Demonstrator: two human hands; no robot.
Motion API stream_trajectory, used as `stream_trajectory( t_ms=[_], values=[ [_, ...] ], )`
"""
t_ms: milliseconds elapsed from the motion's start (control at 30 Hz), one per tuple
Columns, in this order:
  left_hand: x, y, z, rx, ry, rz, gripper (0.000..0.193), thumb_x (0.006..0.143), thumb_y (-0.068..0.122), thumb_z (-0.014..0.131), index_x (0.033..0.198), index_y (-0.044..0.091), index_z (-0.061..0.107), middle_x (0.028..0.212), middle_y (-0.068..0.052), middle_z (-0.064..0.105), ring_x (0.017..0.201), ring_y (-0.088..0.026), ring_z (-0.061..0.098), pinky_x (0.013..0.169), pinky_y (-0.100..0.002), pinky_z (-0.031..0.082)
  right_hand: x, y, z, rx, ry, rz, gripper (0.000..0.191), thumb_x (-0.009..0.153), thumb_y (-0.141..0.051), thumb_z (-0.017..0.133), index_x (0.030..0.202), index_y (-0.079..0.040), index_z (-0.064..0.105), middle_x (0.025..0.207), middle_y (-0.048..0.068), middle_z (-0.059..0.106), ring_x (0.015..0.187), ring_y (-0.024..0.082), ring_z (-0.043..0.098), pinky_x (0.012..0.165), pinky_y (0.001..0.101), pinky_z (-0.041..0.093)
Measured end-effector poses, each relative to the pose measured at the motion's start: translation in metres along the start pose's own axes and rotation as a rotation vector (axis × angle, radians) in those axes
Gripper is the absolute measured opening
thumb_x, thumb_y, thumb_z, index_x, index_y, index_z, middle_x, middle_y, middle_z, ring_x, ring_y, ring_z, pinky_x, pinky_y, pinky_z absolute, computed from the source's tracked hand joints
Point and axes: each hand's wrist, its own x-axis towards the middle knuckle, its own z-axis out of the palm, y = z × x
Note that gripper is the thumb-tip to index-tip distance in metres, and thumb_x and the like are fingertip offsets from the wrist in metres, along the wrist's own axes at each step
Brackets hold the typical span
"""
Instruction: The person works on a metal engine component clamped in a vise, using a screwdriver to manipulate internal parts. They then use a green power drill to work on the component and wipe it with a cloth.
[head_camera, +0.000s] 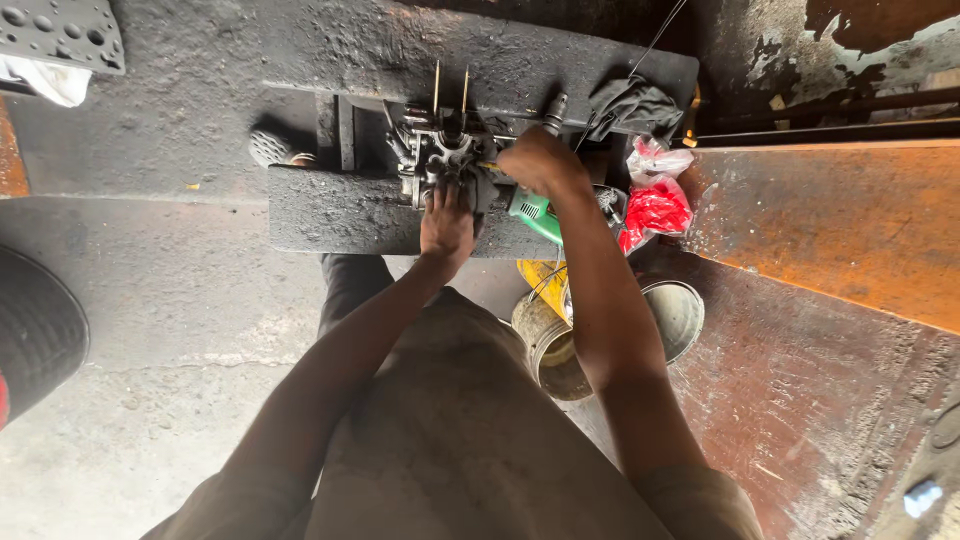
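A grimy metal engine part with round holes and two upright studs sits on a dark, oily workbench. My left hand presses against the near side of that part, fingers spread on it. My right hand is closed around a thin tool whose tip meets the part's right side; the tool itself is mostly hidden by the fist. A green power tool lies on the bench just under my right wrist.
A dark rag and a red-and-white plastic bag lie at the bench's right end. Two metal buckets stand on the floor below. A rusty steel plate spans the right. A tyre is at the left.
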Motion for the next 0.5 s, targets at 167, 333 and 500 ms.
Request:
stream_trajectory(
  t_ms=[167,333,500],
  values=[
    [0.0,-0.006,0.001,-0.026,0.045,0.033,0.061,0.088,0.023,0.066,0.141,-0.003,0.05,0.137,-0.024,0.052,0.133,-0.04,0.046,0.107,-0.052,0.04,-0.025,0.004,0.042,0.488,0.171,0.221,0.042,0.098,-0.035,0.063,0.072,-0.002,0.065,0.066,0.016,0.063,0.055,0.027,0.059,0.051,0.0404,0.047],
    [0.007,-0.014,-0.006,-0.032,-0.299,0.108,0.052,0.096,0.025,0.062,0.139,-0.001,0.048,0.137,-0.025,0.047,0.134,-0.041,0.042,0.106,-0.061,0.036,-0.062,-0.021,0.097,1.15,0.412,0.37,0.025,0.091,-0.031,0.071,0.08,-0.008,0.065,0.06,0.006,0.066,0.05,0.015,0.064,0.049,0.034,0.053],
    [0.011,-0.02,-0.001,0.047,-0.339,0.18,0.063,0.084,0.023,0.067,0.139,-0.001,0.046,0.142,-0.026,0.04,0.135,-0.045,0.037,0.103,-0.064,0.035,-0.064,-0.035,0.14,1.352,0.639,0.262,0.027,0.096,-0.027,0.07,0.087,-0.001,0.067,0.065,0.007,0.06,0.052,0.015,0.051,0.05,0.0374,0.042]
  ],
)
